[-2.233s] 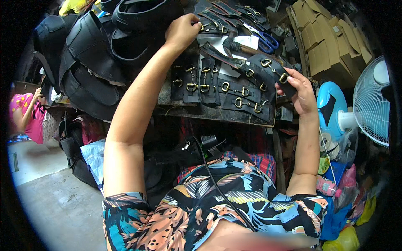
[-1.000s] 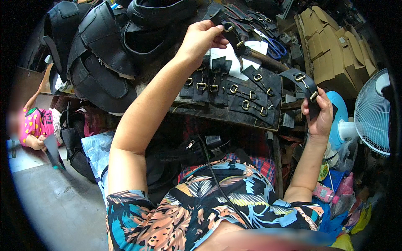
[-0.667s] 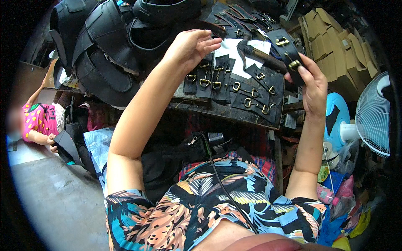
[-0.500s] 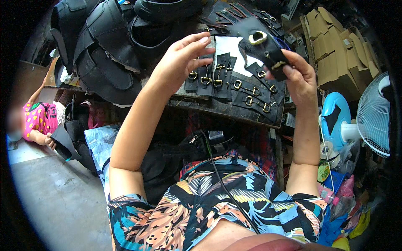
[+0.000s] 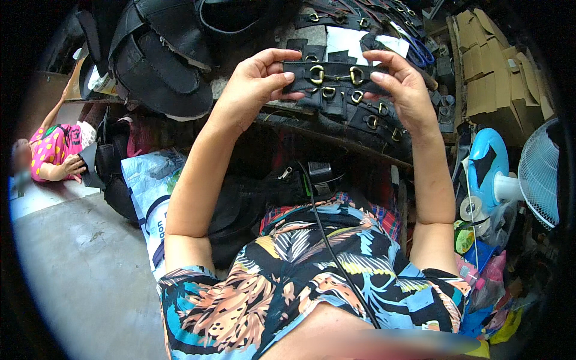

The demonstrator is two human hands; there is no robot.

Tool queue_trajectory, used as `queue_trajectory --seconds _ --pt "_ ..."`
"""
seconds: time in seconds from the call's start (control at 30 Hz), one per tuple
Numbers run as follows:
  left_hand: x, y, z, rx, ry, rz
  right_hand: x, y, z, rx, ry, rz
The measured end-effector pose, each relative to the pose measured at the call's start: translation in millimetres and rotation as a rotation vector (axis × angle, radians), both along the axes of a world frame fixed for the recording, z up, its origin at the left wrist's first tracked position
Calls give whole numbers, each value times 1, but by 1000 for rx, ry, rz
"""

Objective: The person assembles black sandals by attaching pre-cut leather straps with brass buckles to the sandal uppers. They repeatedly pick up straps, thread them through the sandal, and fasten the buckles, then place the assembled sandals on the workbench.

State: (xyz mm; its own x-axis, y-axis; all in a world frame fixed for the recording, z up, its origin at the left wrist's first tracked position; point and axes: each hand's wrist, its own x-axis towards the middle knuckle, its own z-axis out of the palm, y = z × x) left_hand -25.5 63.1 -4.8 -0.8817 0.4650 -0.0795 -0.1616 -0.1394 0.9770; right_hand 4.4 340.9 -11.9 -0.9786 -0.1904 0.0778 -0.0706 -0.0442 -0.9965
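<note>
A black leather strap (image 5: 337, 71) with a gold-coloured horsebit buckle is stretched level between my two hands, above the workbench. My left hand (image 5: 261, 81) pinches its left end between thumb and fingers. At the other end, my right hand (image 5: 403, 87) grips it the same way. Beneath and just behind it lie several similar black straps with gold buckles (image 5: 377, 122), partly hidden by the held one and my fingers. White paper (image 5: 343, 43) lies past the strap on the bench. Beyond that are more dark straps (image 5: 336, 19) with metal rings.
Large black leather shoes (image 5: 162, 66) crowd the bench's left side. Blue-handled scissors (image 5: 425, 55) lie at the back right. Folded cardboard (image 5: 495, 72) stands at the right, above a blue and white fan (image 5: 540, 174). A person in a pink top (image 5: 57, 150) holds a dark piece at far left.
My left hand has taken hold of the strap's left end. The strap, tilted in my right hand before, has come left and lower and is now level. My view has shifted slightly.
</note>
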Motion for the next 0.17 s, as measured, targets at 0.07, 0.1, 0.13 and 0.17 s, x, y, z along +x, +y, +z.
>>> queue_trajectory --seconds 0.07,0.1,0.13,0.17 --pt "2 -3 -3 -1 0 -3 1 2 -2 -31 -42 -5" --pt "3 -4 -4 2 -8 -20 3 2 -5 -53 -43 5" --pt "3 -6 -6 7 -16 -37 4 3 -7 -92 -75 1" --pt "6 -6 -9 8 -30 -38 6 4 -10 -139 -99 4"
